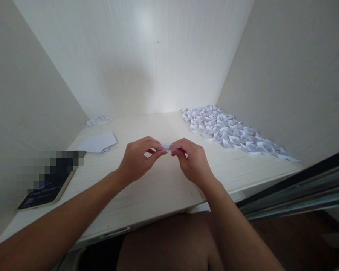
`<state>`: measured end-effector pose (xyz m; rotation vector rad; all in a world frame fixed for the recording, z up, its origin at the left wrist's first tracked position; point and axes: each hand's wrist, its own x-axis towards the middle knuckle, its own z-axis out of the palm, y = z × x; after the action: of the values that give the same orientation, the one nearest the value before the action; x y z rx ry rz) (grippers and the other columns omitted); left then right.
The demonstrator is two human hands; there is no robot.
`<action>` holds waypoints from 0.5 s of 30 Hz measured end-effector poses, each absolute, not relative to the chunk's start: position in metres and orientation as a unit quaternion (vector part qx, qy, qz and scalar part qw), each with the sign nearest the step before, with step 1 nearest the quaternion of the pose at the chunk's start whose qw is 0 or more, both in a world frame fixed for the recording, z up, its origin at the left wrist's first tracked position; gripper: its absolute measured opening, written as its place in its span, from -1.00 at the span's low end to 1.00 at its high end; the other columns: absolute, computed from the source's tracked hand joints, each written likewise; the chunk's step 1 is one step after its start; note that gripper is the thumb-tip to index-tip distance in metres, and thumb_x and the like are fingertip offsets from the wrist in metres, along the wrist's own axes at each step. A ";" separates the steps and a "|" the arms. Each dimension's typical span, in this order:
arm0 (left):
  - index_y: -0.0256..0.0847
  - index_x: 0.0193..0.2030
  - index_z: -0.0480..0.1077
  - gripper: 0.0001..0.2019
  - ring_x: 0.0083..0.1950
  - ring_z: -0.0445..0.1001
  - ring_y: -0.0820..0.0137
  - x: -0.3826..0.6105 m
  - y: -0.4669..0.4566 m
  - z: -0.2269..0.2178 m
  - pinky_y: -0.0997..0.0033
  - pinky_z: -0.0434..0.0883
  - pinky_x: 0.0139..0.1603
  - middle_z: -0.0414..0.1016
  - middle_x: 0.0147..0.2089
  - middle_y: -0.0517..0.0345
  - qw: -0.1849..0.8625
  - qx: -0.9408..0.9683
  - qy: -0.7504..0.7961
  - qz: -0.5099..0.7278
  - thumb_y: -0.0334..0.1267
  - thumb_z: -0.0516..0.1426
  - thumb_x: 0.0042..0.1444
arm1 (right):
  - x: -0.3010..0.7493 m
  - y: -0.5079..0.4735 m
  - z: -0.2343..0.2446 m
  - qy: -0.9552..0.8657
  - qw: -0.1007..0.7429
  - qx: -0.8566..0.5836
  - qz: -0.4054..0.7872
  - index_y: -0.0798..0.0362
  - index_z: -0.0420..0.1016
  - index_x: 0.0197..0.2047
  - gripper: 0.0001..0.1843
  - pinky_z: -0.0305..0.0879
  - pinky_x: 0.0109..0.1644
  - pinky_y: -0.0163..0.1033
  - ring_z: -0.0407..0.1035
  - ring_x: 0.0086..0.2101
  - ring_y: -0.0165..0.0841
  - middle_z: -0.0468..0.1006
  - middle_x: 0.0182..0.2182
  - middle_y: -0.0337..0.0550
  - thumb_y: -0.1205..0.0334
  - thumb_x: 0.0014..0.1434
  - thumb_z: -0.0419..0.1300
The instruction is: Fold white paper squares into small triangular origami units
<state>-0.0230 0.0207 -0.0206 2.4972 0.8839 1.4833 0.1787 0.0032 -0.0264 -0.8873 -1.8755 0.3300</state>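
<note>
Three pale panels (169, 56) are enclosing a white wood-grain desk (149, 199) at its back, left and right. Along the right-hand panel (293, 75), a broad heap of small folded paper boats (228, 131) is spreading from the back corner toward the front. Near the desk's left edge, a smartphone (42, 197) is lying, much of it hidden by pixelation. Above the desk's middle, the left hand (137, 160) is pinching one end of a folded paper piece (166, 147) between thumb and fingers, while the right hand (193, 162) is gripping the other end likewise. Just beyond the phone, a paper stack (97, 142) is lying flat. Farther back, narrow paper slips (98, 120) are lying near the left corner. Smallest, the white folded paper piece is spanning both hands' fingertips.
</note>
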 end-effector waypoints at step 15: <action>-0.21 -0.21 0.62 -0.86 -0.29 0.63 0.40 -0.017 0.014 -0.017 0.49 0.64 -0.31 0.67 -0.22 0.08 0.120 0.771 0.356 0.514 -0.22 0.36 0.12 | 0.180 0.005 -0.029 -0.791 0.509 -0.333 0.071 0.00 0.59 -0.19 -0.72 0.46 -0.07 -0.25 0.56 -0.17 -0.34 0.67 -0.19 -0.13 0.53 0.27 0.13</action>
<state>-0.0170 0.0138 -0.0166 2.2530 1.0402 1.5035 0.1802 0.0054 -0.0294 -0.8017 -1.9050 0.1720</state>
